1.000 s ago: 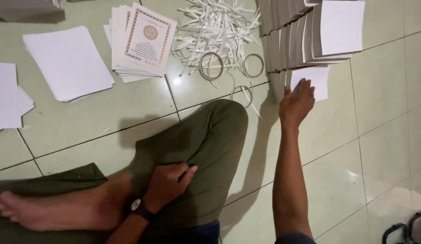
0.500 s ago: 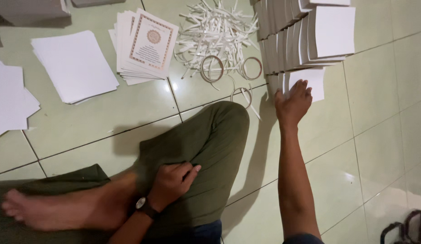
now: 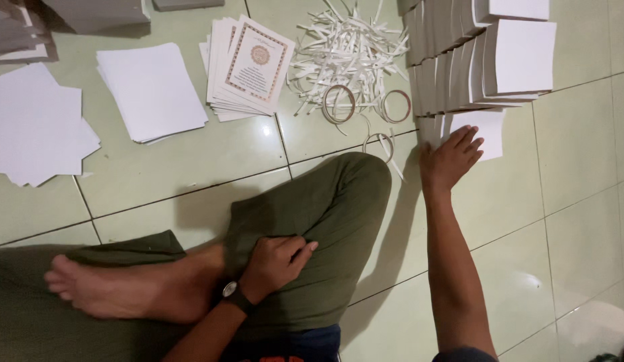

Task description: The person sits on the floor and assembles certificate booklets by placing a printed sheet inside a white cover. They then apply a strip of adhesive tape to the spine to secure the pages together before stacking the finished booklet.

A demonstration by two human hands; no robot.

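I sit on a pale green tiled floor with one knee (image 3: 352, 188) bent up. My right hand (image 3: 449, 157) reaches forward with fingers spread, resting on a small white booklet stack (image 3: 486, 127) at the near end of a row of stacked white booklets (image 3: 479, 60). My left hand (image 3: 275, 261), with a dark wristwatch, rests loosely curled on my olive trouser leg and holds nothing. My bare foot (image 3: 111, 291) lies to its left.
A pile of white paper strips (image 3: 349, 53) and three tape rings (image 3: 339, 104) lie ahead. Printed sheets with ornate borders (image 3: 252, 64), blank white sheets (image 3: 151, 90) and more white paper (image 3: 30, 124) spread to the left.
My right hand has slid slightly toward the small booklet stack and settled on it. The view has shifted a little; the left hand stays on the leg.
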